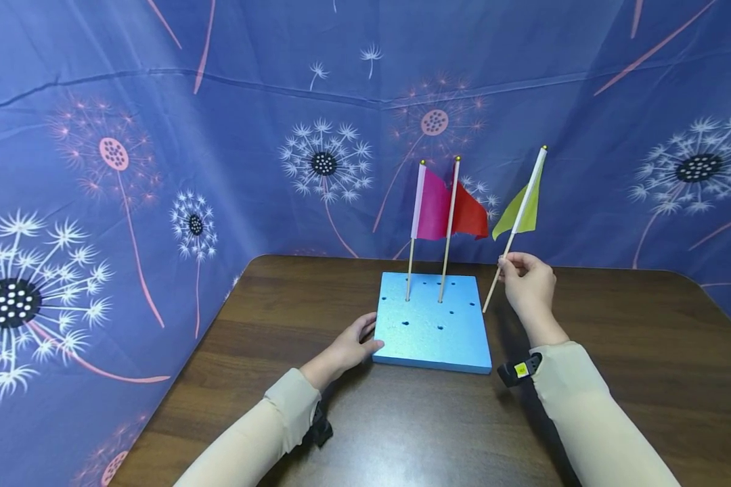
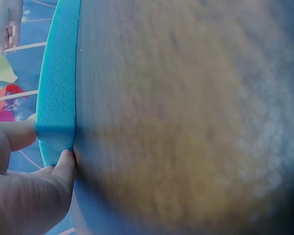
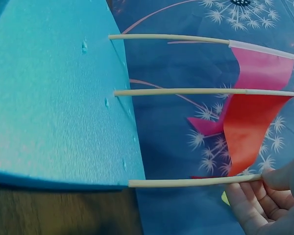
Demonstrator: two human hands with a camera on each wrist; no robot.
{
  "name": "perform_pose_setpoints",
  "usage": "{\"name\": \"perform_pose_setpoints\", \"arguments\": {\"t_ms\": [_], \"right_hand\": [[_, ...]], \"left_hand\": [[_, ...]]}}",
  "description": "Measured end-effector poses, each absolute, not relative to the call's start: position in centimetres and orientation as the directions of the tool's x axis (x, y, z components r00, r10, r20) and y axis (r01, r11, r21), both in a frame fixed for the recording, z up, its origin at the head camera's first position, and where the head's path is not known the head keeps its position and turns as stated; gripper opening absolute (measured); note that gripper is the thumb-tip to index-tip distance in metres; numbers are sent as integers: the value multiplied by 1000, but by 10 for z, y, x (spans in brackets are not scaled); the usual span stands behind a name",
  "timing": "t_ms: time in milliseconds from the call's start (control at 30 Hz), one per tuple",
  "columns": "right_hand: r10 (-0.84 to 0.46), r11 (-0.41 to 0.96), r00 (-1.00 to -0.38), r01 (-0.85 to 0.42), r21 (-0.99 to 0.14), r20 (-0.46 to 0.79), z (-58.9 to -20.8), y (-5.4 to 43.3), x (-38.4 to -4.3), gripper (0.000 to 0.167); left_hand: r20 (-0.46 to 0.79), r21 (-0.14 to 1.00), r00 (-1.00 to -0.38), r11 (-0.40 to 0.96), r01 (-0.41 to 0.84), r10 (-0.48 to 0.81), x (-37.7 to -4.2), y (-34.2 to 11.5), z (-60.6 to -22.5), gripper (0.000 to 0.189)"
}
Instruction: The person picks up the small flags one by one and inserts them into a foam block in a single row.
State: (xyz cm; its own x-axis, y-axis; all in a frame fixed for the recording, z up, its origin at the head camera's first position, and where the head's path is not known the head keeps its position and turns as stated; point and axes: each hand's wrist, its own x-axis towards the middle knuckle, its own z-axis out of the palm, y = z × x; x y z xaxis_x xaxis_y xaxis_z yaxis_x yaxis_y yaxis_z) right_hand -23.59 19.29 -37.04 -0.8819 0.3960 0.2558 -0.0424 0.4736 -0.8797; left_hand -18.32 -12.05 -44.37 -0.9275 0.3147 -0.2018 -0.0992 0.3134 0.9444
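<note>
A blue foam board [image 1: 435, 345] with several small holes lies on the table. Two flags, one magenta [image 1: 432, 206] and one red [image 1: 469, 213], stand upright in it on thin wooden sticks. My left hand [image 1: 348, 346] holds the board's left front corner, thumb at the corner and fingers along the left side. Beyond the right edge, my right hand [image 1: 530, 281] pinches the stick of a yellow-green flag [image 1: 526, 203] between thumb and fingers. That flag leans right, its stick's lower end [image 3: 132, 183] beside the board's right edge.
The brown wooden table [image 1: 633, 338] surrounds the board. Behind and at the left hangs a blue cloth [image 1: 250, 155] with dandelion prints. The two standing flags rise just left of my right hand.
</note>
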Motion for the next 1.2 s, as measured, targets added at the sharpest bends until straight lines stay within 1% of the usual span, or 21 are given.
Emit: {"name": "perform_pose_setpoints", "arguments": {"t_ms": [233,533,700,867,1200], "right_hand": [[391,465,-885,-47,-884,252,-372,187,-242,26],[390,467,-867,-103,-878,309,-380,182,-251,24],[387,453,-876,-92,-887,289,-382,181,-253,25],[371,470,-888,-75,-880,273,-385,180,-254,26],[346,472,-893,-100,-876,288,-390,178,-255,24]], "left_hand": [[-195,945,-927,313,-91,320,-184,-120,-443,62],[-202,945,-927,312,-100,314,-183,-118,-443,62],[-207,943,-924,316,-101,321,-182,-118,-442,63],[-208,942,-924,321,-100,322,-182,-119,-442,62],[-222,936,-925,333,-113,308,-184,-120,-444,62]]}}
